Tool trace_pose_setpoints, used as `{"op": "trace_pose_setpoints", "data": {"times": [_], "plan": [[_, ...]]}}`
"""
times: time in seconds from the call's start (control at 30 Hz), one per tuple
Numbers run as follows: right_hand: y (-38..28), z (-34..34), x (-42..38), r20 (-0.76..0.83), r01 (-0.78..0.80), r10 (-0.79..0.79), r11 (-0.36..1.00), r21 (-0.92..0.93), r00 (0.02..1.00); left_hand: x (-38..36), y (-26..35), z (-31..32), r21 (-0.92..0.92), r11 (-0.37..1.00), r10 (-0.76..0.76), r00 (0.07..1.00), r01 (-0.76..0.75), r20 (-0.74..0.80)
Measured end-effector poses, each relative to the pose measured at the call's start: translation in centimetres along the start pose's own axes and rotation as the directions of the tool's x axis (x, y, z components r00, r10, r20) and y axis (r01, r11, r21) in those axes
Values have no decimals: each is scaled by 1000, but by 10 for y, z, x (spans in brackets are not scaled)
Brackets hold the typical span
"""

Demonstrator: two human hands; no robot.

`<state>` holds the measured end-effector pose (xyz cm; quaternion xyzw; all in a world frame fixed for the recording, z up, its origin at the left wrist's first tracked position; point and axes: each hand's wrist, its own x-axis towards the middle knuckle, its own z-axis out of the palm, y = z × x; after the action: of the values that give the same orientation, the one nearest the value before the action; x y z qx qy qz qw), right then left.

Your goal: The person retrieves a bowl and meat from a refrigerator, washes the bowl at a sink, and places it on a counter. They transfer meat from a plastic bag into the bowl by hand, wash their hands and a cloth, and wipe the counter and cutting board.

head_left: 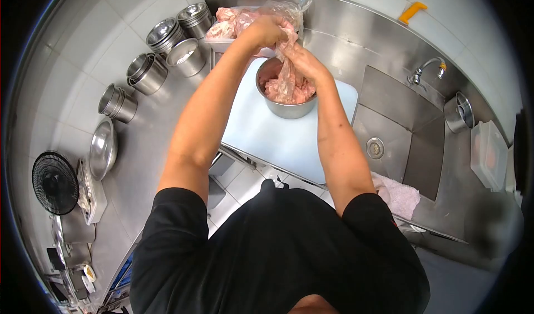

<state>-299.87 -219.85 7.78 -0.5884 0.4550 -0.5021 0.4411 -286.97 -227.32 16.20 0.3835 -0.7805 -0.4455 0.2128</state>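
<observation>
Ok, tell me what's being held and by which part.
The left hand and right hand both grip the clear plastic bag by its gathered upper part, above the metal pot.

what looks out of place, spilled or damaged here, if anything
One mild oddity: the pale pink cloth towel is bunched at the front edge of the rectangular steel sink, which looks untidy. I see no spill or damage around the round steel pot.
</observation>
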Motion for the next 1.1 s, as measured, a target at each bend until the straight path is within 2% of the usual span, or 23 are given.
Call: {"op": "trace_pose_setpoints", "data": {"times": [0.03,0.1,0.13,0.23,0.3,0.33,0.4,0.5,0.53,0.63,0.73,0.83,1.03,1.1], "plan": [[8,3,3,-52,3,0,999,46,999,2,-2,0,13,1000,24,1000,-24,-5],[6,3,6,-40,-61,64,995,82,997,-2,1,1,37,997,68,998,-68,-16],[5,3,7,-34,-93,96,991,99,995,1,-4,0,-36,998,45,997,-48,-67],[20,8,14,-47,-38,44,991,130,998,10,-21,-5,-272,962,-41,985,-6,-168],[20,4,11,23,-93,93,996,2,995,8,-23,-7,-447,894,-108,979,18,-175],[22,4,8,58,-120,124,991,-63,991,6,-25,-8,-469,883,-143,967,28,-210],[25,8,-1,18,-126,128,989,-82,992,12,-32,-16,-510,859,-207,939,40,-275],[29,7,-5,10,-167,168,983,-81,986,21,-45,-27,-603,797,-218,941,20,-257],[31,6,-4,16,-183,185,980,-73,983,24,-49,-29,-602,798,-238,933,29,-270],[50,-5,4,90,-90,117,961,-262,989,32,-60,-36,-623,782,-260,921,24,-291],[42,-8,2,126,-85,171,858,-507,977,37,-74,-43,-663,749,-253,924,0,-285],[54,-9,4,132,-75,170,845,-530,977,34,-77,-46,-660,749,-314,906,54,-283],[31,-5,-6,149,-56,221,714,-698,964,38,-97,-52,-606,777,-393,884,172,-253],[28,-4,-7,145,-72,238,712,-698,960,38,-100,-52,-588,785,-414,872,197,-261]]}}
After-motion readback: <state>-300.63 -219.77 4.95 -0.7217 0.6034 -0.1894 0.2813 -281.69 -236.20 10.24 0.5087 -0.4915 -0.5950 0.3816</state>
